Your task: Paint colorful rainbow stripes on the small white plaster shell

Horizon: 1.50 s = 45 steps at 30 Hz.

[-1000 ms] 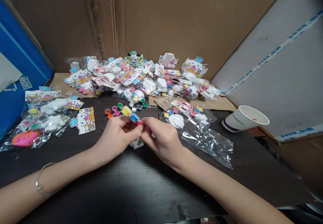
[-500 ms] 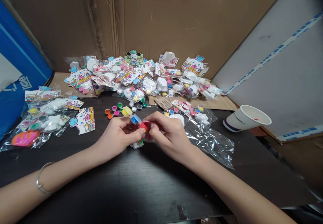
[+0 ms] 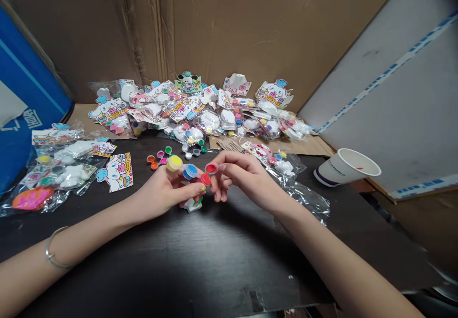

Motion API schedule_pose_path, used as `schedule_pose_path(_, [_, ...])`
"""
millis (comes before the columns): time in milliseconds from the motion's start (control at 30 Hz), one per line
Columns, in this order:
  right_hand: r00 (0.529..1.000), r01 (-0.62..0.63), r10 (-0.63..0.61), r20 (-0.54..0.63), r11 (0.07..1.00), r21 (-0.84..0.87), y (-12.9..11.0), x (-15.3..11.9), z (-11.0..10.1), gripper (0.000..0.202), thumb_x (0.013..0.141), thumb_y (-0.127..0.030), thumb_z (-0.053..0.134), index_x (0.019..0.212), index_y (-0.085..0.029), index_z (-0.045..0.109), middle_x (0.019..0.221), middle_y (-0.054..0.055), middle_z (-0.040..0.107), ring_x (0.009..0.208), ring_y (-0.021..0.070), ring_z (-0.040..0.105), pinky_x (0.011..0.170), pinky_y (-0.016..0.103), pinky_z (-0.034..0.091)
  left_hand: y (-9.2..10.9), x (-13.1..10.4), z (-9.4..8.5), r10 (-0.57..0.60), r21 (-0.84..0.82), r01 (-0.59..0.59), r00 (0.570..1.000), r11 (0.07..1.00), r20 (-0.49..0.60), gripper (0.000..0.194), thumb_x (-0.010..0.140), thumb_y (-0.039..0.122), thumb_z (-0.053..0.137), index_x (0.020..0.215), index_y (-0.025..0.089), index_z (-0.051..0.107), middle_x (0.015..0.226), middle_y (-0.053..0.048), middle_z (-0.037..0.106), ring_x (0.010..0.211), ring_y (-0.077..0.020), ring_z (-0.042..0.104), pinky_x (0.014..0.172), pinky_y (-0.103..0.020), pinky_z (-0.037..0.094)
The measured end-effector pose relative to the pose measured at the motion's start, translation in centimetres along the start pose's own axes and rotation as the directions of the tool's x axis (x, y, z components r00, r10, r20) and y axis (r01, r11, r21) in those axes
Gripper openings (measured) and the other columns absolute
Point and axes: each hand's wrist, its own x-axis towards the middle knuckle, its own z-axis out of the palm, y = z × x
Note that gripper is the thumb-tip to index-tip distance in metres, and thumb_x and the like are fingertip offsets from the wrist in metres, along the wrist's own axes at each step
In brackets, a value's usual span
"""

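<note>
A strip of small paint pots, with a yellow pot, a blue pot and a red pot, is held between the thumb and fingers of my left hand. The red pot's lid stands up, open. My right hand pinches at that lid with thumb and forefinger, its other fingers curled below. Under the strip, a small white figure with green and red marks shows near my left hand; part of it is hidden.
Paint pots lie behind my left hand. Bagged craft sets are heaped at the back, more at left beside a printed card. Clear plastic wrap and a paper cup are on the right of the dark table.
The red pot's lid has come up and its red inside now shows. My right hand has shifted slightly up and away from my left thumb.
</note>
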Motion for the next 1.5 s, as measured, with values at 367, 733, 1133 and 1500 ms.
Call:
schedule_pose_path(367, [0.984, -0.172, 0.161, 0.077, 0.971, 0.167, 0.5, 1.3, -1.1, 0.018, 0.072, -0.031, 0.06, 0.065, -0.015, 0.054, 0.044, -0.005, 0.054, 0.034, 0.0034, 0.044, 0.035, 0.016, 0.029, -0.2, 0.7, -1.5, -0.041, 0.01, 0.04, 0.995, 0.999, 0.086, 0.024, 0.074, 0.037, 0.07, 0.074, 0.013, 0.063, 0.062, -0.001, 0.062, 0.056, -0.0108, 0.054, 0.05, -0.02, 0.045])
schedule_pose_path(733, [0.95, -0.308, 0.311, 0.038, 0.903, 0.3, 1.0, 2.1, -0.9, 0.012, 0.067, -0.023, 0.056, 0.06, -0.014, 0.053, 0.035, -0.007, 0.042, 0.029, 0.0021, 0.03, 0.035, 0.017, 0.017, -0.9, 1.0, -2.1, -0.076, 0.0, 0.076, 0.997, 0.997, 0.025, 0.024, 0.068, 0.035, 0.074, 0.076, 0.013, 0.067, 0.066, -0.001, 0.061, 0.053, -0.0079, 0.046, 0.052, -0.022, 0.039])
schedule_pose_path(1133, [0.952, -0.23, 0.249, -0.176, 0.966, 0.121, 1.0, 2.2, -1.8, 0.01, 0.071, -0.02, 0.054, 0.064, -0.013, 0.056, 0.035, -0.006, 0.045, 0.032, 0.003, 0.033, 0.038, 0.018, 0.02, -2.5, 1.6, -3.1, -0.156, -0.034, 0.154, 0.985, 0.987, -0.069, 0.048, 0.067, 0.047, 0.072, 0.098, 0.013, 0.061, 0.06, 0.006, 0.042, 0.049, -0.0054, 0.031, 0.043, -0.019, 0.023])
schedule_pose_path(1500, [0.976, -0.169, 0.172, -0.133, 0.985, 0.038, 1.2, 2.1, -2.2, 0.021, 0.063, -0.033, 0.069, 0.064, -0.015, 0.058, 0.04, -0.007, 0.045, 0.037, 0.0031, 0.033, 0.04, 0.021, 0.018, -2.1, 1.3, -3.1, -0.166, 0.03, 0.172, 0.977, 0.985, -0.137, 0.043, 0.067, 0.041, 0.072, 0.1, 0.015, 0.06, 0.059, 0.006, 0.044, 0.051, -0.0064, 0.036, 0.047, -0.019, 0.027])
